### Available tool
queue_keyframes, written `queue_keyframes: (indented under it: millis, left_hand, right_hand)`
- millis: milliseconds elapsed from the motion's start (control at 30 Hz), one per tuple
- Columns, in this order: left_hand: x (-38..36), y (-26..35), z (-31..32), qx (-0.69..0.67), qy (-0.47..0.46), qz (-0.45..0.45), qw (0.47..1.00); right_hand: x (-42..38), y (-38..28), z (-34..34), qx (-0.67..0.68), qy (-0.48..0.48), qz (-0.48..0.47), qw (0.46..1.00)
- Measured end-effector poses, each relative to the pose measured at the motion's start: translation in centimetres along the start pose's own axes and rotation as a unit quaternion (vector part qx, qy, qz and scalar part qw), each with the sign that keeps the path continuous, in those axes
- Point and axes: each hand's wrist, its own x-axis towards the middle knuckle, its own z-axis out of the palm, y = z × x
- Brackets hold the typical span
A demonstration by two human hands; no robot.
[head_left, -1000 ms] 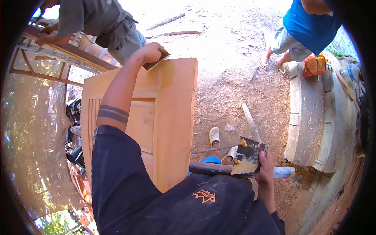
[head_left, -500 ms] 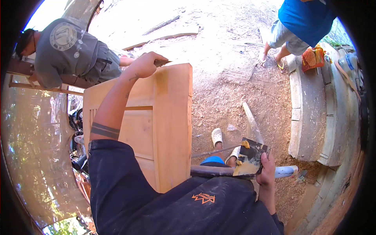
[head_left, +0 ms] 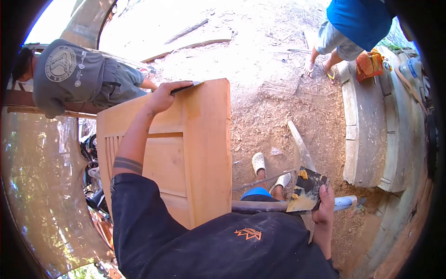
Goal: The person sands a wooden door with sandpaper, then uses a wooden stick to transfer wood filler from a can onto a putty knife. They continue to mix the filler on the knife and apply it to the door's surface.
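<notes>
My left hand (head_left: 162, 98) is closed round a putty knife (head_left: 182, 88), its dark blade lying against the upper part of a wooden door panel (head_left: 209, 153). The panel stands in front of me, with recessed sections and slats on its left side. Yellowish filler (head_left: 192, 109) marks the wood just below the blade. Low on the right, my right hand (head_left: 324, 205) grips a dark flat board (head_left: 310, 182) by its edge. Tan putty (head_left: 302, 203) is smeared over the board's lower part, and a small lump sits near its upper corner.
A pipe (head_left: 346, 203) runs crosswise beside the panel. A wooden post (head_left: 301, 145) leans near my feet. Concrete blocks (head_left: 364, 135) line the right, with an orange bag (head_left: 369, 65) on top. One person (head_left: 74, 76) bends at the left; another (head_left: 357, 23) stands at upper right.
My left hand and the putty knife have moved down and slightly left across the panel. The board in my right hand has shifted slightly right in view.
</notes>
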Motion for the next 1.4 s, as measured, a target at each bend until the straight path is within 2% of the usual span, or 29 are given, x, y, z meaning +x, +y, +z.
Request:
queue_keyframes:
  millis: [67,100,200,300,400,433,600,667,700,800,833,933,1033,1133,1167,1267,1333,1400]
  left_hand:
    - [-0.1,-0.9,-0.2,0.03,0.015,-0.025,0.999]
    - [-0.3,-1.3,0.0,0.083,0.034,-0.002,0.996]
    - [-0.6,1.1,-1.5,0.32,-0.012,-0.102,0.942]
    - [-0.1,1.9,-2.9,0.346,0.029,-0.167,0.923]
    - [0.2,4.4,-2.4,0.185,0.061,-0.183,0.964]
    - [0.2,2.8,-1.4,0.174,0.082,-0.167,0.967]
    - [2.7,3.8,2.0,0.111,0.097,-0.219,0.964]
    - [3.0,8.5,2.7,0.089,0.073,-0.247,0.962]
    - [3.5,7.7,3.6,0.1,0.079,-0.22,0.967]
    - [3.5,13.0,4.9,0.111,0.056,-0.219,0.968]
    - [3.3,13.6,6.1,0.173,0.061,-0.208,0.961]
    - [1.9,14.1,6.6,0.162,0.034,-0.114,0.98]
    - [2.0,12.5,3.9,0.084,0.03,-0.089,0.992]
    - [1.9,11.7,4.8,0.23,0.107,-0.077,0.964]
    - [1.8,10.9,6.2,0.258,0.1,-0.045,0.96]
    - [2.5,10.4,12.1,0.362,0.205,0.079,0.906]
    - [1.1,13.2,12.5,0.24,0.093,0.197,0.946]
    - [-0.8,16.5,10.9,0.194,-0.025,0.157,0.968]
  right_hand:
    - [-0.1,0.3,-0.3,-0.004,0.007,-0.003,1.0]
    - [-0.1,0.3,-0.5,-0.006,0.011,-0.004,1.0]
    - [-0.2,0.2,-0.2,-0.004,0.005,-0.004,1.0]
    - [0.1,0.4,-0.7,-0.004,0.01,0.002,1.0]
    - [0.7,0.4,-1.5,-0.017,-0.045,0.018,0.999]
    - [0.9,0.3,-1.5,-0.014,-0.047,0.014,0.999]
    - [0.6,0.0,-1.7,0.002,-0.047,-0.008,0.999]
    - [0.4,0.3,-2.6,0.001,-0.03,-0.012,0.999]
    - [0.2,0.2,-3.1,-0.002,-0.023,-0.013,1.0]
    - [0.3,0.1,-3.2,0.009,-0.016,-0.014,1.0]
    - [0.2,0.1,-2.9,0.012,-0.011,-0.013,1.0]
    - [0.8,-0.2,-2.0,0.019,-0.016,-0.014,1.0]
    - [0.6,-0.2,-2.0,0.022,-0.032,-0.013,0.999]
    - [0.3,-0.4,-2.0,0.019,-0.024,-0.016,0.999]
    - [0.0,-0.3,-2.1,0.017,-0.013,-0.016,1.0]
    - [-0.1,-0.5,-2.0,0.012,-0.009,-0.001,1.0]
    - [0.1,-0.6,-1.9,0.011,-0.012,0.004,1.0]
    - [0.5,-0.6,-1.8,0.009,-0.019,0.006,1.0]
